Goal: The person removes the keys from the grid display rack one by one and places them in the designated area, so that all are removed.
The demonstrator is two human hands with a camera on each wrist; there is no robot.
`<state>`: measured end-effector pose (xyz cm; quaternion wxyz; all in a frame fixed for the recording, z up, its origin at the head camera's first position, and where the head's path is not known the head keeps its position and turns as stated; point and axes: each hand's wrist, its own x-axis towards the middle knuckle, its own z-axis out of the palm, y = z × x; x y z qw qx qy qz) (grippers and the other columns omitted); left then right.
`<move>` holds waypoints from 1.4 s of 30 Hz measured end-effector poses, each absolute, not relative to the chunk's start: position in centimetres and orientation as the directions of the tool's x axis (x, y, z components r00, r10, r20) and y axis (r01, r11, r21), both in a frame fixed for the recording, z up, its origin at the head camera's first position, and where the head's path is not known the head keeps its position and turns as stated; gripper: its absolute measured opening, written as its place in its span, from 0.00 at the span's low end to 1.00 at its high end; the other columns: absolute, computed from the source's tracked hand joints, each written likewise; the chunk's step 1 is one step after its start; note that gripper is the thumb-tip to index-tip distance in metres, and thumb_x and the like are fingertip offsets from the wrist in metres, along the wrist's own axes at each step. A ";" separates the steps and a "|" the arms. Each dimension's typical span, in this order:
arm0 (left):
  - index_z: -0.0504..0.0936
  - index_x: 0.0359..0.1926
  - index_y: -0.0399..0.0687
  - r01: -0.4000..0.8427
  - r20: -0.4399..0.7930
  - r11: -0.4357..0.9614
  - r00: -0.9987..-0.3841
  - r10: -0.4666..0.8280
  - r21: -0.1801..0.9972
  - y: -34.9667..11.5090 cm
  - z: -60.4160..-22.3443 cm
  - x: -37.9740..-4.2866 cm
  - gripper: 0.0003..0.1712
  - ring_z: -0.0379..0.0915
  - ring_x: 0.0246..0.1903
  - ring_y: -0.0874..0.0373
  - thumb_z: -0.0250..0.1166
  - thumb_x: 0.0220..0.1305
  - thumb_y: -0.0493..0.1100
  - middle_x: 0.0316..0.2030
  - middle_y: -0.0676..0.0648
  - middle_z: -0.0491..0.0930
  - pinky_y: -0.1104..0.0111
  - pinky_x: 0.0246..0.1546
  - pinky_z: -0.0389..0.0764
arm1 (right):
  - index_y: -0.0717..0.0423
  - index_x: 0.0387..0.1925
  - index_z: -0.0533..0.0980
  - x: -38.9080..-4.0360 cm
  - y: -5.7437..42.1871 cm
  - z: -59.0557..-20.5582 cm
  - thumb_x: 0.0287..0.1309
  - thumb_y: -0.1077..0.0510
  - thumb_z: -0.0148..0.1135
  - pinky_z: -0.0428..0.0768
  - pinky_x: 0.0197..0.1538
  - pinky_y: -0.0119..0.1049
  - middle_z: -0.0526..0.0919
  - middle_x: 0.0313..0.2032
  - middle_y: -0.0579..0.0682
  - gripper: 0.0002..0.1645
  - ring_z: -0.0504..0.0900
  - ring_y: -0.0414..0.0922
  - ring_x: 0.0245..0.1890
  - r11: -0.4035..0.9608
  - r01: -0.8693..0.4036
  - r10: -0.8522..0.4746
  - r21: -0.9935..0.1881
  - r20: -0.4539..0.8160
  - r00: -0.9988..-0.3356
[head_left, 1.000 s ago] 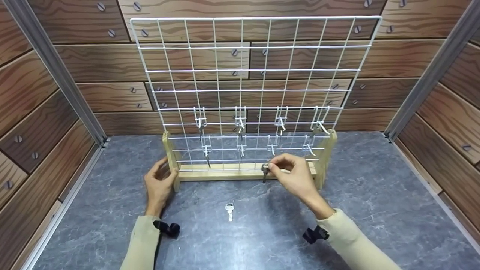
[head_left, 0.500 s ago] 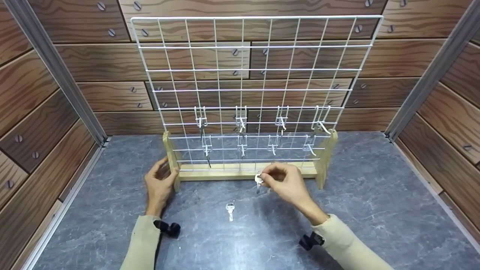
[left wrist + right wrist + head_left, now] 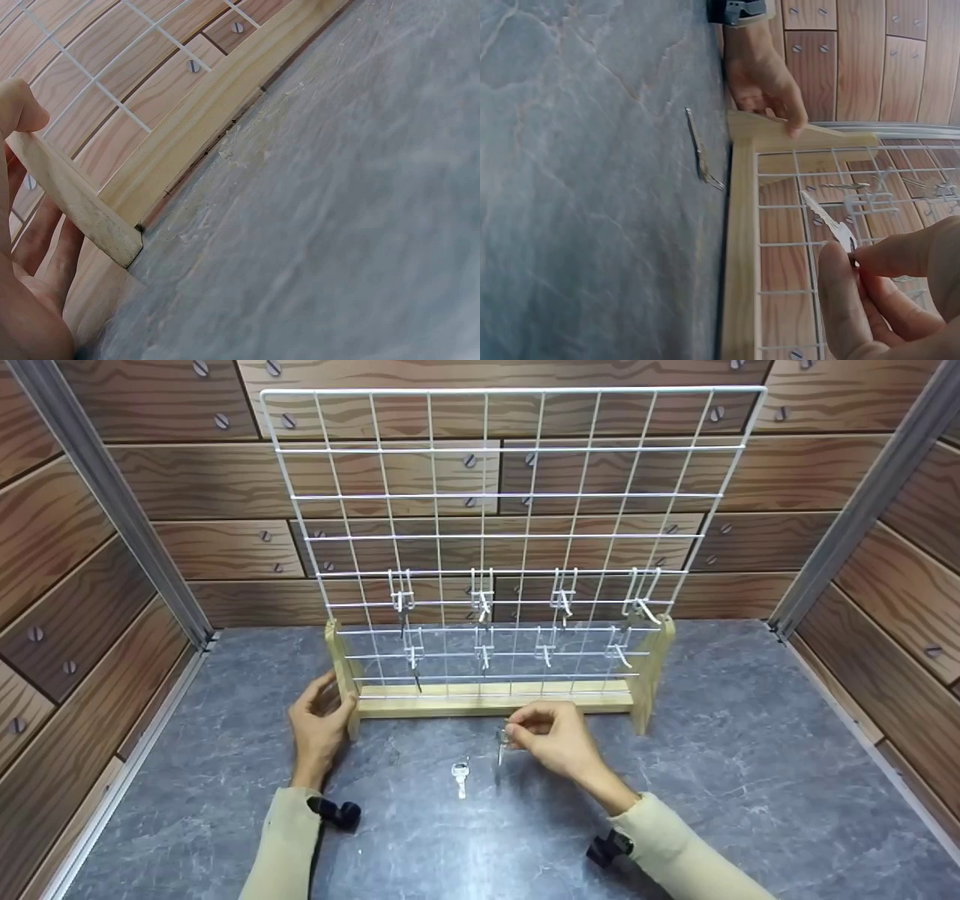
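Between thumb and fingers, my right hand [image 3: 559, 739] pinches a metal key [image 3: 840, 231] by its head, the blade pointing down. The key hangs in front of the wooden base, just above the table. Another key [image 3: 460, 780] lies flat on the table to its left. My left hand [image 3: 319, 727] grips the left upright [image 3: 79, 199] of the wooden stand [image 3: 487, 709], thumb on one side and fingers on the other. The stand carries a white wire grid [image 3: 510, 496]. Two rows of wire hooks [image 3: 484, 604] sit on its lower part, with keys hanging from some.
Wood-patterned panels [image 3: 420, 480] rise behind the grid and along both sides. The stand's right upright [image 3: 651, 679] is beside my right hand. A black wrist camera [image 3: 609, 847] is strapped to my right sleeve, another [image 3: 335, 814] to the left.
My right hand has moved down and to the left with the key, away from the lower hooks and toward the key on the table. The left hand has stayed on the upright.
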<state>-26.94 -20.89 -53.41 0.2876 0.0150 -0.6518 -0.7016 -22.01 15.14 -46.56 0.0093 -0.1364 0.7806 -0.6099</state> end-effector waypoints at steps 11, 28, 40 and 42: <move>0.81 0.61 0.23 0.388 0.354 0.002 -0.837 -0.418 0.921 -20.9 -53.4 -27.1 0.28 0.86 0.46 0.65 0.72 0.58 0.21 0.57 0.21 0.81 0.76 0.53 0.86 | 0.70 0.38 0.86 -22.2 14.2 -47.9 0.59 0.70 0.73 0.93 0.40 0.48 0.91 0.35 0.63 0.06 0.92 0.55 0.31 0.260 -0.150 -0.299 -0.954 0.068 -0.952; 0.82 0.61 0.25 0.389 0.354 0.000 -0.837 -0.418 0.921 -21.1 -53.5 -27.0 0.28 0.86 0.46 0.65 0.72 0.58 0.22 0.57 0.22 0.82 0.76 0.52 0.87 | 0.69 0.37 0.86 -22.6 12.8 -50.2 0.60 0.69 0.72 0.89 0.31 0.32 0.90 0.31 0.55 0.04 0.88 0.40 0.26 0.346 -0.109 -0.350 -0.932 -0.020 -0.937; 0.82 0.61 0.27 0.356 0.335 0.032 -0.841 -0.425 0.934 -21.0 -53.4 -26.9 0.27 0.87 0.47 0.62 0.73 0.59 0.24 0.56 0.23 0.83 0.77 0.51 0.87 | 0.65 0.35 0.87 -23.0 12.2 -50.3 0.58 0.70 0.72 0.87 0.27 0.30 0.89 0.28 0.50 0.03 0.86 0.39 0.24 0.431 -0.120 -0.358 -0.894 -0.048 -0.933; 0.82 0.61 0.27 0.354 0.333 0.033 -0.841 -0.427 0.935 -21.0 -53.5 -26.9 0.27 0.86 0.46 0.62 0.73 0.59 0.24 0.56 0.23 0.83 0.77 0.51 0.86 | 0.64 0.34 0.87 -23.0 12.1 -50.3 0.57 0.70 0.73 0.87 0.26 0.31 0.89 0.27 0.50 0.02 0.86 0.39 0.23 0.438 -0.126 -0.360 -0.890 -0.046 -0.932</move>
